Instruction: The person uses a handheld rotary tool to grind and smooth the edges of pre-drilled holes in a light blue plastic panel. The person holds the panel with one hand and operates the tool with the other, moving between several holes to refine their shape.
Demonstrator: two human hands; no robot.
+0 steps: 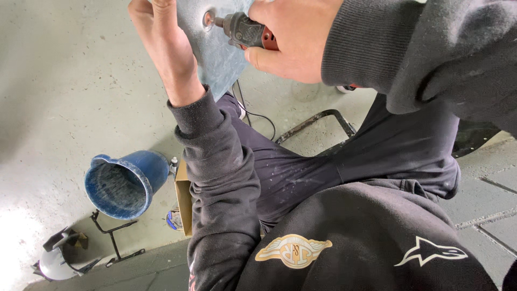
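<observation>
A blue bucket [125, 183] lies tipped on the concrete floor [64, 81] at eight o'clock, a cardboard box [183, 199] just beside it, a black metal bracket [113, 237] below.

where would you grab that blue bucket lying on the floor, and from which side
Take the blue bucket by its rim at the open mouth, coming from the lower left. It lies tipped on its side with the mouth facing that way and a small spout at the upper lip. The cardboard box crowds its right side. No handle is visible.
</observation>
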